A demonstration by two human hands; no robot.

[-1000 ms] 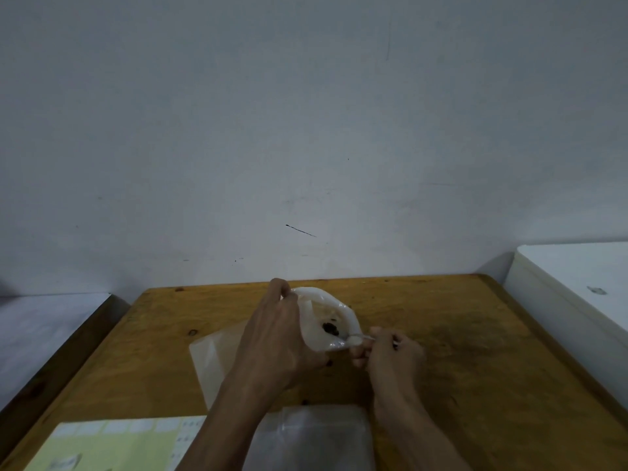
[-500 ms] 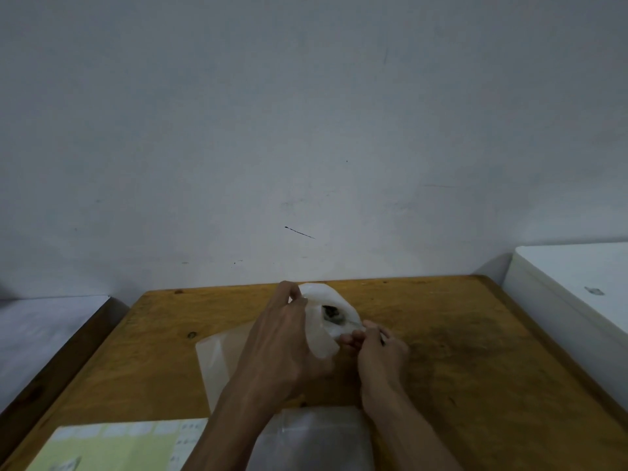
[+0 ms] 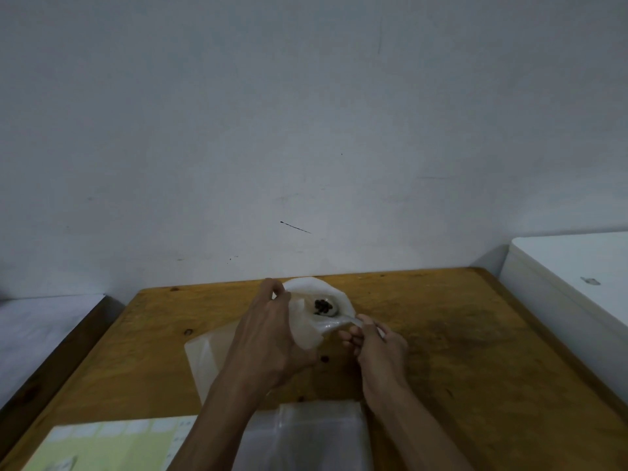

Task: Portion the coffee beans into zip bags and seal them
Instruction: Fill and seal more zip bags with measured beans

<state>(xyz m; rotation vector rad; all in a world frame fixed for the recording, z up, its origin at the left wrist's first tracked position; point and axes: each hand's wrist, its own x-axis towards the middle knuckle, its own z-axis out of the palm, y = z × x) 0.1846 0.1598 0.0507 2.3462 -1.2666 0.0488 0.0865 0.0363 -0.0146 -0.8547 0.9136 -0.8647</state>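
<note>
A white zip bag (image 3: 314, 329) is held open above the middle of the wooden tabletop (image 3: 458, 351), its mouth turned toward the camera. Deep inside it lies a small cluster of dark coffee beans (image 3: 322, 305). The left hand (image 3: 272, 338) grips the bag's rim at 9 o'clock, thumb and fingers closed on the plastic. The right hand (image 3: 377, 341) pinches the rim at 4 o'clock, fingertips closed tight on a stretched corner of it. One loose bean (image 3: 325, 358) sits on the tabletop at 6 o'clock from the bag, between the two wrists. A flat empty pouch (image 3: 207, 358) lies on the tabletop at 8 o'clock from the held bag, partly hidden by the left forearm. At the near edge, a stack of clear bags (image 3: 316, 436) lies flat, with a yellow-green sheet of paper (image 3: 108, 447) at 9 o'clock from it.
</note>
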